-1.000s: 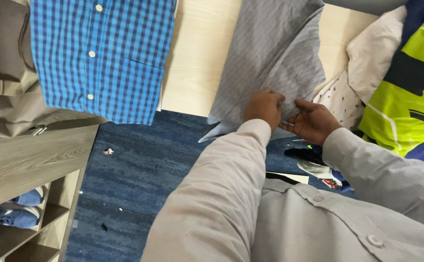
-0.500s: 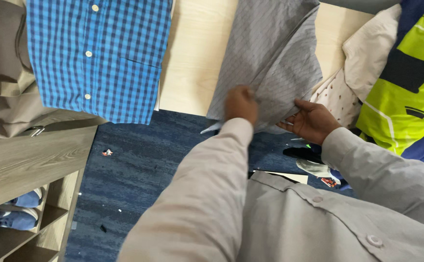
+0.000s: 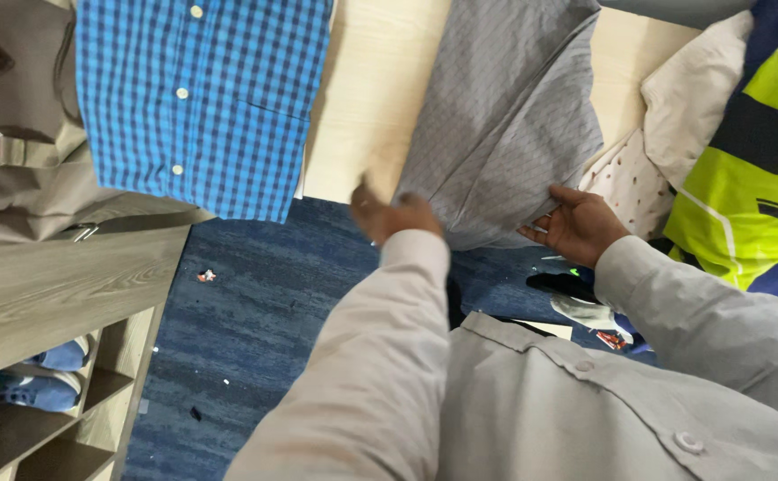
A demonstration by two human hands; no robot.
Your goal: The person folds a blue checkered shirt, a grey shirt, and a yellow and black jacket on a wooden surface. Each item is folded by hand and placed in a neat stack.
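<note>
The left hand (image 3: 395, 218) is closed in a grip on the lower corner of a grey, finely patterned cloth garment (image 3: 505, 116), which lies spread over the near part of a pale wooden worktop (image 3: 367, 98) with its lower edge hanging past the worktop's front edge. The hand is blurred, so the fingers cannot be made out one by one, but the cloth bunches where the hand meets it. The right hand (image 3: 578, 224) sits at the garment's lower right edge, palm turned up and fingers loosely curled; the fingertips touch the hem, though whether they pinch it cannot be told. Both arms wear light beige long sleeves (image 3: 380, 356). To the left of the grey garment, well apart across bare worktop, lies a blue checked button-up shirt (image 3: 202, 98), also overhanging the front edge. Farther left lies a taupe fabric piece with a strap buckle (image 3: 15, 142). To the right of the grey garment sit a cream cloth with small dots (image 3: 625, 183) and a bright yellow-green and navy garment (image 3: 754, 151). Below the worktop is dark blue carpet (image 3: 264, 312) flecked with small scraps, and at the lower left a wooden shelf unit (image 3: 50, 294) holds blue shoes (image 3: 32, 379).
</note>
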